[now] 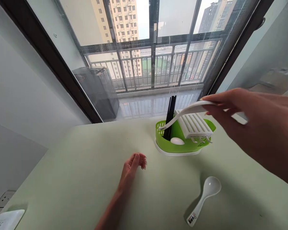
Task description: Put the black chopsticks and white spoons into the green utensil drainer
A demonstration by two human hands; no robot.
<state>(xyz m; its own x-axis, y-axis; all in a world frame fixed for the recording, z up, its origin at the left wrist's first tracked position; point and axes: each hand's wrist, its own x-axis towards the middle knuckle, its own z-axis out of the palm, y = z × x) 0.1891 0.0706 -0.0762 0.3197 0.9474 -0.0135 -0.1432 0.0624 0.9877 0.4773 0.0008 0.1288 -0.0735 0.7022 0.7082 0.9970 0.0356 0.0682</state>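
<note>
A white spoon [180, 115] is pinched by its bowl end in my right hand [240, 118]. Its handle slopes down to the left, the tip over the perforated left part of a green utensil holder [166, 144]. Whether that tip touches the holder is unclear. Black chopsticks [170, 118] stand in the holder, beside a rounded white piece [177, 141]. My left hand [135, 161] rests on the table in a loose curl, with nothing visible in it, left of the holder. Another white spoon [207, 193] lies on the table below my right hand.
A slotted white rack with hooks [194, 125] sits on the holder's right side. At the lower left corner lies a white object with a green pattern [8, 220], near a wall socket [4, 198]. Beyond the pale green table [86, 166] are glass doors and a balcony.
</note>
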